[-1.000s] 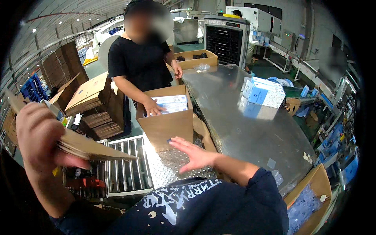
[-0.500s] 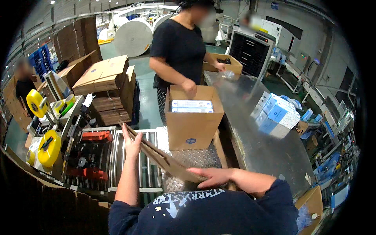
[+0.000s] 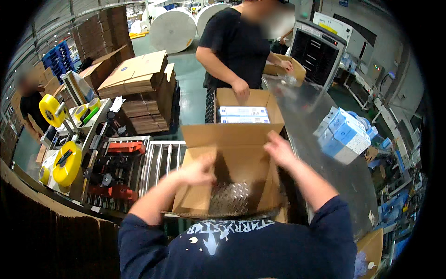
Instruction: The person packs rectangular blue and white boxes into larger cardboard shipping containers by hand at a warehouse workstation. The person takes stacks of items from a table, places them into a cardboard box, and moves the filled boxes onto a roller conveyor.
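An unfolded cardboard box (image 3: pixel 195 195) stands in front of me, its walls spread into a square. Through its bottom, the metal tread plate (image 3: pixel 230 197) shows. My left hand (image 3: pixel 199 171) is over the box's left side, fingers apart and somewhat blurred, pointing inward. At the far right corner, my right hand (image 3: pixel 280 149) has its fingers spread beside the raised far flap (image 3: pixel 227 135); whether it touches the cardboard is hard to tell. Just beyond stands another open carton (image 3: pixel 274 109) with white-and-blue packs (image 3: pixel 244 114) inside.
A co-worker (image 3: pixel 237 46) stands behind the filled carton, one hand at its rim. The dark metal table (image 3: pixel 334 186) on my right bears blue-and-white packs (image 3: pixel 346 135). On my left are a roller conveyor (image 3: pixel 160 160), a tape machine with yellow rolls (image 3: pixel 67 162) and stacked flat cartons (image 3: pixel 134 88).
The flat folded cardboard between my hands has opened into a box standing on the tread plate. My left hand has moved down and inward, my right hand up and forward.
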Tool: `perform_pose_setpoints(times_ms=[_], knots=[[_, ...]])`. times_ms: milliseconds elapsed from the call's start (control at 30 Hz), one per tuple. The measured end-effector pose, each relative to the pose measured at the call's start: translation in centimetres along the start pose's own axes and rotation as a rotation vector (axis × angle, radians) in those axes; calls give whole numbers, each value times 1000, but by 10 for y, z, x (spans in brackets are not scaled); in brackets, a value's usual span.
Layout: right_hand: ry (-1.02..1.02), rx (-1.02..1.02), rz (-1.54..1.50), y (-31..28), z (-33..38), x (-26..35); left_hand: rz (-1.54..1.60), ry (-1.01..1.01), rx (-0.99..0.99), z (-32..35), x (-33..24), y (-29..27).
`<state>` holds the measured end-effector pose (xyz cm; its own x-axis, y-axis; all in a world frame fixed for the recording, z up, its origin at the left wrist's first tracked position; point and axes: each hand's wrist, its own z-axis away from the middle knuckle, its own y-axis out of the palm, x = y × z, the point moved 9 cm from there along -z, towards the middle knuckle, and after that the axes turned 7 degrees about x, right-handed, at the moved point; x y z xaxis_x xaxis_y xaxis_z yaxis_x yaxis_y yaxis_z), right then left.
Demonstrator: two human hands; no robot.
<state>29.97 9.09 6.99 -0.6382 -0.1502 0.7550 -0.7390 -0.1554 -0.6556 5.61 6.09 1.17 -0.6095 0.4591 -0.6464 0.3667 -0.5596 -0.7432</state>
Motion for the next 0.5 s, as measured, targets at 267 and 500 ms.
perform_pose_setpoints(times_ms=[267,500], knots=[[-125,802,1062,135,48,-70,362,537,890,71,-110,84],[-705,-126,418,-5,-30,59,-508,-334,215,-1,16,34]])
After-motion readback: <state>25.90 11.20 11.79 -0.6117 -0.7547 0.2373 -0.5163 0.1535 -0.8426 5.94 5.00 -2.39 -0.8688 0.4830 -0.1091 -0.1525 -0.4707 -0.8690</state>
